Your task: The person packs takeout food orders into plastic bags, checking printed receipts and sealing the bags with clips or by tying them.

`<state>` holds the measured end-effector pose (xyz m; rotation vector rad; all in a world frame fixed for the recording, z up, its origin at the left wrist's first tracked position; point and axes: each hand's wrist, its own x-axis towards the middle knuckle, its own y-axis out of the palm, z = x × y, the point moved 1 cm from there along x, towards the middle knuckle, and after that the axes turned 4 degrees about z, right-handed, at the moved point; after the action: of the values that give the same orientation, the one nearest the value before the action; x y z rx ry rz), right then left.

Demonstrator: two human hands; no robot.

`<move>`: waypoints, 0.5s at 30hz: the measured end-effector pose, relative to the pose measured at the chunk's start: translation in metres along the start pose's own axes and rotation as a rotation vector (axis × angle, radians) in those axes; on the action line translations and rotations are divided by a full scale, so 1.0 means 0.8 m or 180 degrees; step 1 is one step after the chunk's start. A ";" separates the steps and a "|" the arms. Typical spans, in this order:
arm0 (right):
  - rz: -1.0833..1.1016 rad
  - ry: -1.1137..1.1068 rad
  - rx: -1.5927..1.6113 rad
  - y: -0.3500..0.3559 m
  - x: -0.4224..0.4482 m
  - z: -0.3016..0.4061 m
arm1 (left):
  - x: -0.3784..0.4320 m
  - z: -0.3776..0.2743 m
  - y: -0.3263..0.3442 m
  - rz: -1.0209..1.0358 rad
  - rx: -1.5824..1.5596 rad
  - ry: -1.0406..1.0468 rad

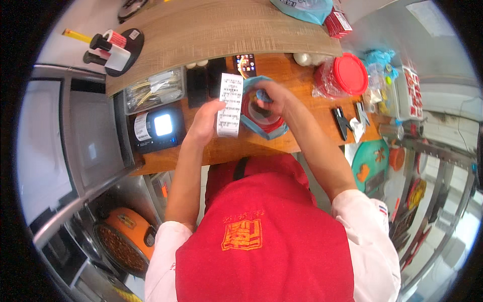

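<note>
My left hand (205,122) holds a long printed paper receipt (229,109) upright between thumb and fingers. Just to its right, my right hand (274,99) is over the opening of a blue plastic bag (278,133), with its fingers closed on a small blue piece (263,95), which may be part of the bag. Inside the bag a round container (260,113) with a red rim and a clear lid shows partly. Beyond the bag lies a lit smartphone (245,65).
A black label printer (156,130) and a clear bin of wrapped utensils (156,90) stand at the left. At the right are a red-lidded tub (350,74), a black stapler (341,122) and a green cutting board (369,162). A wooden shelf (226,30) overhangs the back.
</note>
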<state>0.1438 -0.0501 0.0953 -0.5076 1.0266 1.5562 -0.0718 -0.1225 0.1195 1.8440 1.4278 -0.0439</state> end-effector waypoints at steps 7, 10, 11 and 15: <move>-0.0563 -0.0962 -0.0336 -0.012 -0.035 0.007 | 0.016 0.020 -0.017 0.0391 -0.0657 -0.0052; -0.1025 -0.1340 -0.1853 -0.040 -0.029 -0.014 | 0.022 0.020 -0.019 0.0435 -0.0622 -0.0082; -0.1382 -0.1516 -0.2485 -0.048 -0.030 -0.019 | 0.023 0.020 -0.017 0.0445 -0.0583 -0.0105; -0.1958 -0.2078 -0.4466 -0.034 -0.084 -0.030 | 0.017 0.015 -0.020 0.0365 -0.0794 -0.0096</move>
<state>0.1814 -0.1086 0.1262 -1.0083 -0.8094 1.4772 -0.0750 -0.1175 0.0961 1.7074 1.2439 0.1566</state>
